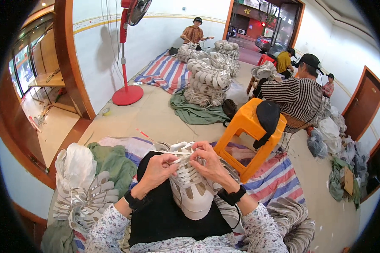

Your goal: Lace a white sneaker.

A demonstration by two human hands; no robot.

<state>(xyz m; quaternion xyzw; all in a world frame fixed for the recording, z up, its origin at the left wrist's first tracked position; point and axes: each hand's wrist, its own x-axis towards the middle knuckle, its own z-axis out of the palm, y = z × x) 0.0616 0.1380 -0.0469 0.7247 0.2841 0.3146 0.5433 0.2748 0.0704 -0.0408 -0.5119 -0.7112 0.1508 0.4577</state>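
Observation:
A white shoe upper [196, 200] with mesh patches lies on the black cloth [156, 219] over my lap, its toe toward me. Rows of white lace cross its front. At the upper's far end, my left hand [159, 168] pinches a white shoelace [180, 160] between thumb and fingers. Just right of it, my right hand [209, 163] is closed in a pinch over the eyelet edge, apparently on the lace too; its fingertips partly hide what they grip. Both wrists wear black bands.
Stacked shoe uppers lie at left [93, 198] and lower right [291, 223]. An orange stool [236, 122] with a black cap stands ahead right. Farther off are a red-based fan [127, 95], a large pile of uppers [207, 78] and several seated people.

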